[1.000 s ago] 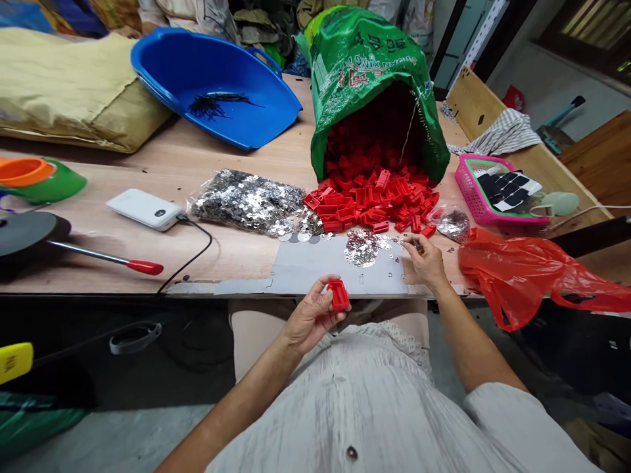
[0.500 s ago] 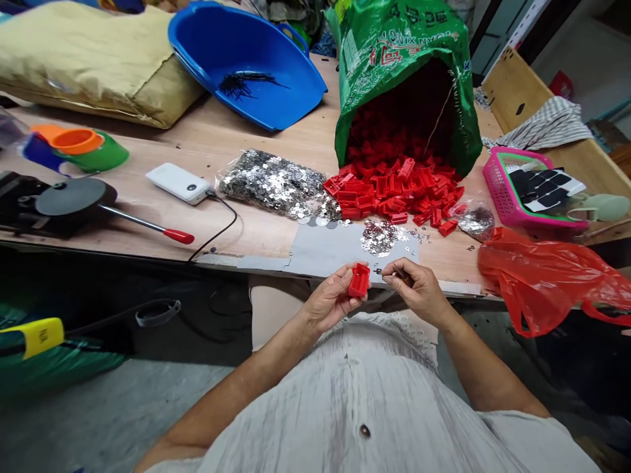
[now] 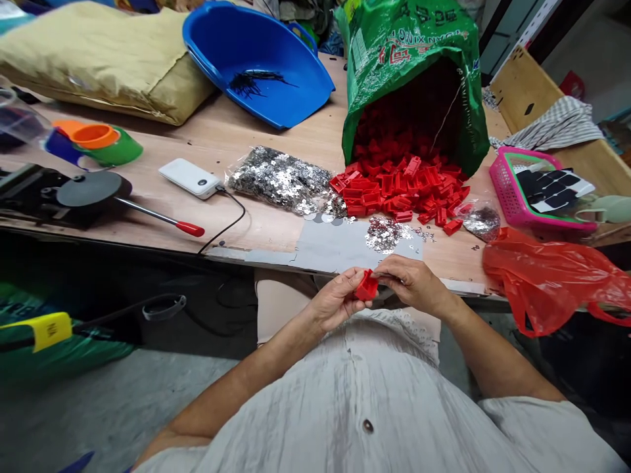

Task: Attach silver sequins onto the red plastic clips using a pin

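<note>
My left hand [image 3: 338, 301] is closed on a small red plastic box [image 3: 367, 288], held just off the table's front edge with its hollow side up. Meeting it from the right, my right hand [image 3: 413, 281] has its thumb and fingers pinched together at the box's upper edge. The small metal piece seen at these fingertips half a second ago is mostly hidden now, as is the brown object in the palm. Just beyond my hands, small silver metal pieces [image 3: 384, 235] lie heaped on a grey sheet [image 3: 330, 244].
Red boxes [image 3: 394, 187] spill from a green sack [image 3: 409, 33]. Around them are a bag of metal pieces [image 3: 279, 179], a blue scoop [image 3: 266, 46], a power bank [image 3: 190, 177], a lever tool [image 3: 93, 189], a pink basket [image 3: 507, 187] and a red plastic bag [image 3: 552, 276].
My right hand has moved left to the red box, bringing its fingertips against it. The box is tilted differently in my left hand. The view has shifted slightly.
</note>
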`<state>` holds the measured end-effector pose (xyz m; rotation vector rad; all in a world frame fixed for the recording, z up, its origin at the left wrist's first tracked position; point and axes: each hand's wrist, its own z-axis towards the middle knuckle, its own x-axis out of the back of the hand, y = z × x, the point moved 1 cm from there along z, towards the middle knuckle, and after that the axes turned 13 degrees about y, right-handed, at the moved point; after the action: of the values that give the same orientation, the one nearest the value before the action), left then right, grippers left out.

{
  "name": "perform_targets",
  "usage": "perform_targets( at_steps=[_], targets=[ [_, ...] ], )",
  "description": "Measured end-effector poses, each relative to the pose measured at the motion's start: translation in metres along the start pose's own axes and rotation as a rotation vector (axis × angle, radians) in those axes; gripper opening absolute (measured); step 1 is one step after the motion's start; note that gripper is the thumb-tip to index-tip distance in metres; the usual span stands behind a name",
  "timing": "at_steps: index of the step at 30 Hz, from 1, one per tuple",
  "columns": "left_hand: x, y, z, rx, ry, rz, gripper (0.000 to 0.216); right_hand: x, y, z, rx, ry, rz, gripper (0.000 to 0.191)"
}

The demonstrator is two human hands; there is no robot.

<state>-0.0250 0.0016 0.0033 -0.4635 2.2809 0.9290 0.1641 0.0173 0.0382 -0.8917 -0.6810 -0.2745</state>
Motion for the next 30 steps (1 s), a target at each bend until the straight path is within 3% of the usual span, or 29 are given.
perform_targets(
  at_steps=[5,8,14,25,30],
  targets=[
    [0.002,-0.002,0.002,0.019,0.013,-0.011,0.024,0.002,0.003,0.004,0.009,-0.075,0.007,0.023],
    [0.004,-0.003,0.004,0.046,0.012,-0.067,0.02,0.002,0.004,0.005,-0.031,-0.019,0.09,0.02],
    [0.002,-0.005,0.003,0.05,0.045,-0.114,0.018,0.001,0.005,-0.001,-0.26,0.051,0.062,0.008],
    [-0.002,-0.009,0.004,-0.022,0.053,-0.05,0.029,-0.012,-0.006,-0.002,-0.411,0.125,-0.027,0.011],
    [-0.002,-0.009,0.005,-0.04,0.059,-0.038,0.032,-0.017,-0.004,-0.002,-0.399,0.11,-0.034,0.012]
  ],
)
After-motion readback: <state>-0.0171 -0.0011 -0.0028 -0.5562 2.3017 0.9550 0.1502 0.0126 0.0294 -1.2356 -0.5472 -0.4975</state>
